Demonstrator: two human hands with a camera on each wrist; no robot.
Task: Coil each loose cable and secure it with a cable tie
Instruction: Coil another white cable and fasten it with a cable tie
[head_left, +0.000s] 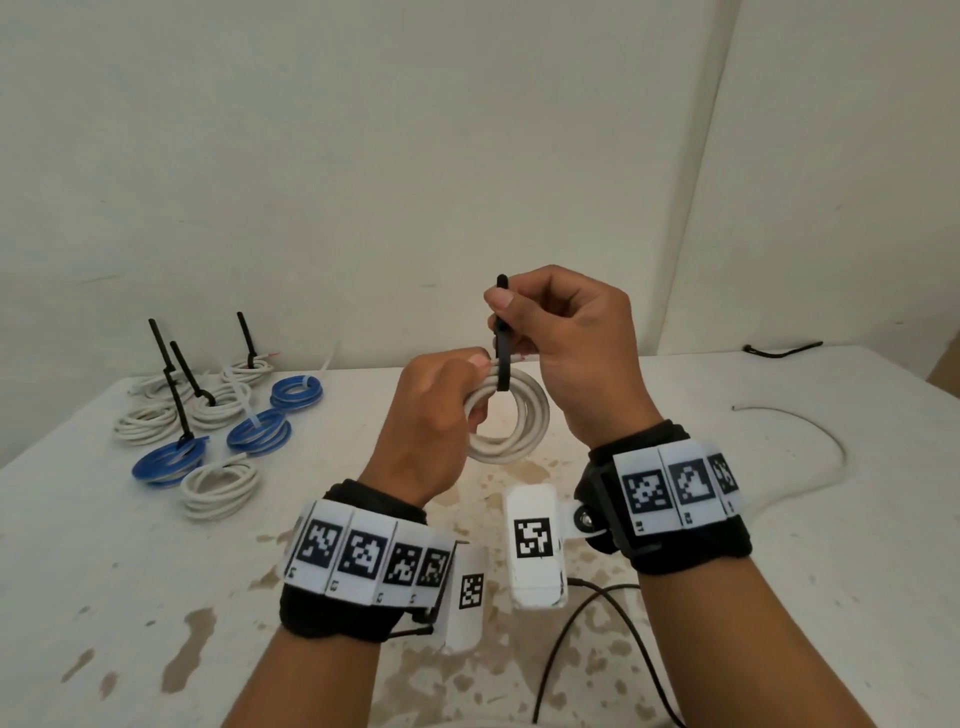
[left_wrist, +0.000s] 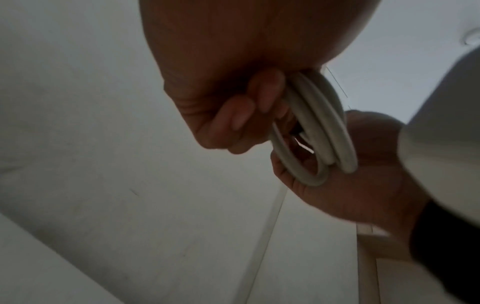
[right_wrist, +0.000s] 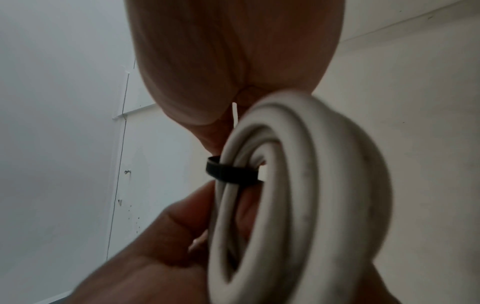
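Observation:
A white cable coil (head_left: 511, 415) hangs in the air above the table (head_left: 104, 571). My left hand (head_left: 441, 410) grips its upper left side, fingers curled through the loop. A black cable tie (head_left: 502, 358) wraps the top of the coil, its tail standing upward. My right hand (head_left: 550, 322) pinches that tail between thumb and fingers just above the coil. The left wrist view shows my fingers (left_wrist: 244, 115) curled round the white coil (left_wrist: 319, 127). In the right wrist view the black cable tie (right_wrist: 232, 171) bands the white coil (right_wrist: 298, 195).
At the left of the table lie several tied coils, white (head_left: 218, 486) and blue (head_left: 166, 460), some with black tie tails sticking up. A loose white cable (head_left: 810, 431) curves at the right. A black cable tie (head_left: 782, 349) lies far right. A black cord (head_left: 587, 623) runs near the front edge.

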